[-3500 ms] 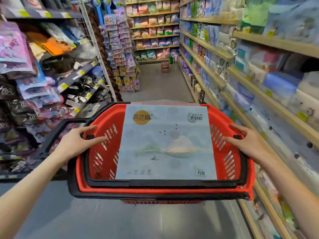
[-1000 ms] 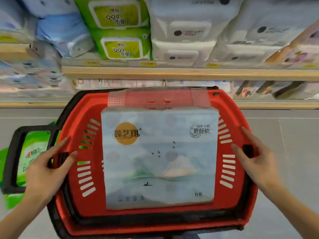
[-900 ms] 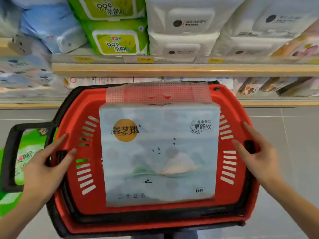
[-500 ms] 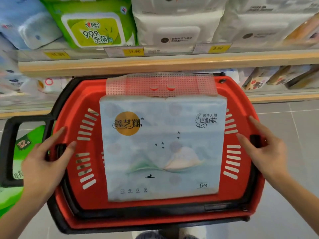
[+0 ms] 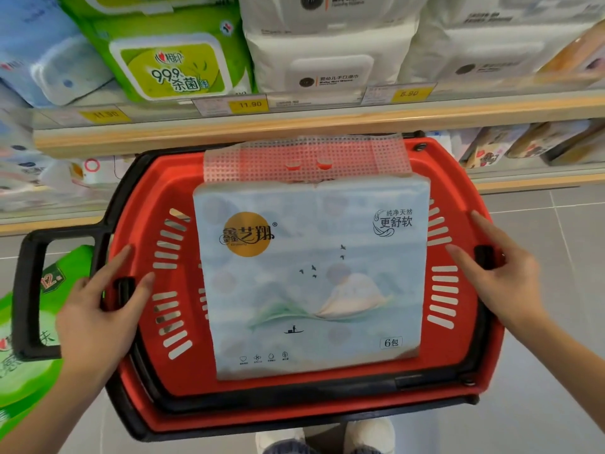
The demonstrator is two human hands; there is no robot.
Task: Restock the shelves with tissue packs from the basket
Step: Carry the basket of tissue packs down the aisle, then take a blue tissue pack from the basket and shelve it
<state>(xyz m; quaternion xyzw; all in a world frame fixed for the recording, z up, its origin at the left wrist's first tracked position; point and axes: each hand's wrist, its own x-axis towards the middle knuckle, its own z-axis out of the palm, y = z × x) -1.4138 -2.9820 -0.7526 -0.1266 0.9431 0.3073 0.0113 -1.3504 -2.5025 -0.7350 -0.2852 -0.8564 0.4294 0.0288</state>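
At the far left a green pack (image 5: 23,348) lay low beside the basket, seen partly through the black handle loop (image 5: 29,290) that stuck out from the basket's left end. Just right of that loop, the left hand (image 5: 95,319) gripped the left rim of the red basket (image 5: 137,204). Its thumb pressed the inside wall and its forefinger lay along the rim, while the other fingers were hidden on the outer side.

In the middle of the basket the tissue pack (image 5: 314,276) lay flat, printed face up, and filled most of the space between the slotted side walls. Its dotted carry flap (image 5: 304,158) reached over the far rim.

Beyond the basket ran a wooden shelf edge (image 5: 294,126) with yellow price tags (image 5: 249,104). A green wipes pack (image 5: 170,60) stood above it to the left, with white wipes packs (image 5: 327,60) to the right.

On the right rim the right hand (image 5: 504,283) held the basket in the same way, thumb inside and forefinger stretched along the edge. Below the near rim, the tips of pale shoes (image 5: 370,434) showed on the grey floor (image 5: 540,404).
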